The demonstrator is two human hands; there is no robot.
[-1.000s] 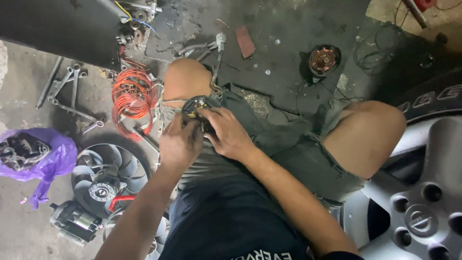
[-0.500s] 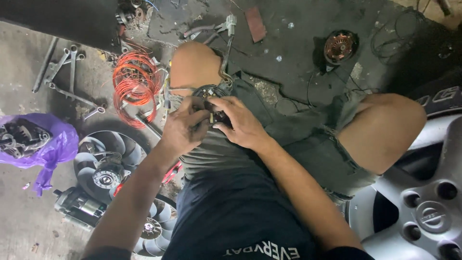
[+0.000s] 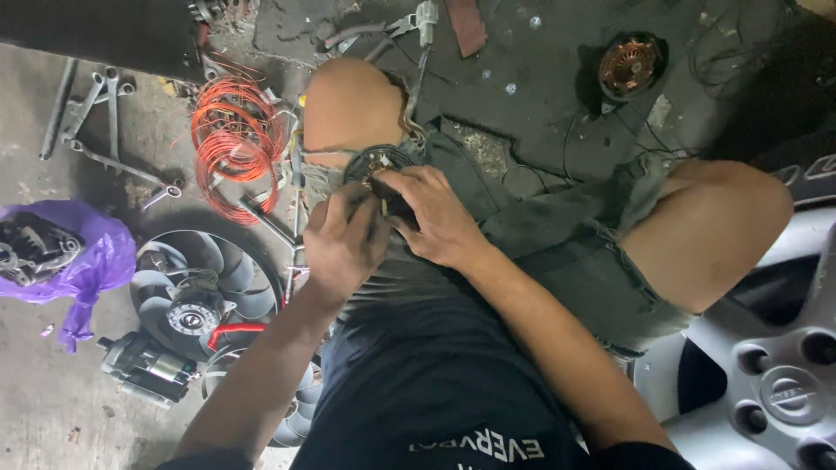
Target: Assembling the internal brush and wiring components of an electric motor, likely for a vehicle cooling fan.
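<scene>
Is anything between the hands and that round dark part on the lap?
Nothing visible. The left hand and right hand are both already on the round dark part, which rests on the left thigh; their fingers cover its near side.

A round motor part point(image 3: 376, 165) rests on the lap between both hands; a wire coil point(image 3: 237, 130) lies left (fan point(image 3: 196, 283) below it), wheel rim point(image 3: 766, 383) right.

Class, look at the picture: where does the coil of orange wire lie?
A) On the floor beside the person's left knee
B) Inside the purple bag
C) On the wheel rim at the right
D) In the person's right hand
A: the coil of orange wire lies on the floor beside the left knee, apart from both hands working on the small round part.
</scene>
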